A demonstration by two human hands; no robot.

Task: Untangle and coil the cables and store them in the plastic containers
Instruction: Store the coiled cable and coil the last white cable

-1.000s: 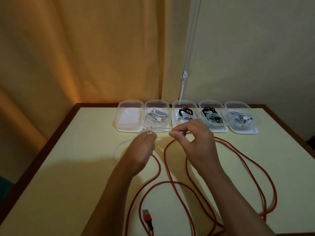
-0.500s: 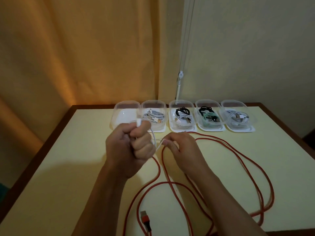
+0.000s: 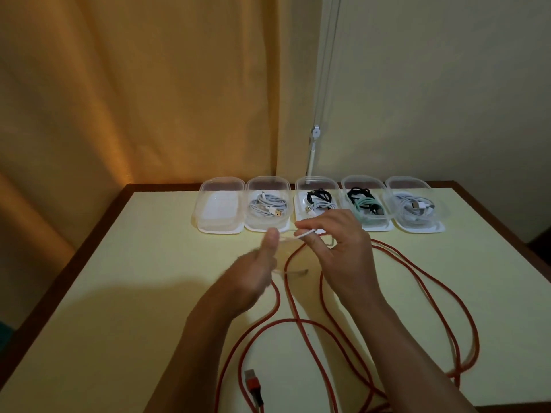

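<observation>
A thin white cable (image 3: 304,234) runs between my two hands above the table's middle. My right hand (image 3: 343,251) pinches it between thumb and forefinger. My left hand (image 3: 256,269) is blurred, thumb up, with the cable running into it; its grip is unclear. A long red cable (image 3: 417,278) lies in loose loops on the table, its plug (image 3: 252,383) near the front edge. Several clear plastic containers line the far edge: the leftmost (image 3: 219,204) holds no cable, the others (image 3: 268,204) hold coiled cables.
The pale yellow table (image 3: 119,293) has a dark brown rim. An orange curtain (image 3: 149,84) and a blind cord (image 3: 314,135) hang behind the containers. Red loops lie under and right of my forearms.
My left hand has dropped from a raised fist and turned thumb-up. My right hand has risen slightly, still pinching the white cable, which now stretches between both hands.
</observation>
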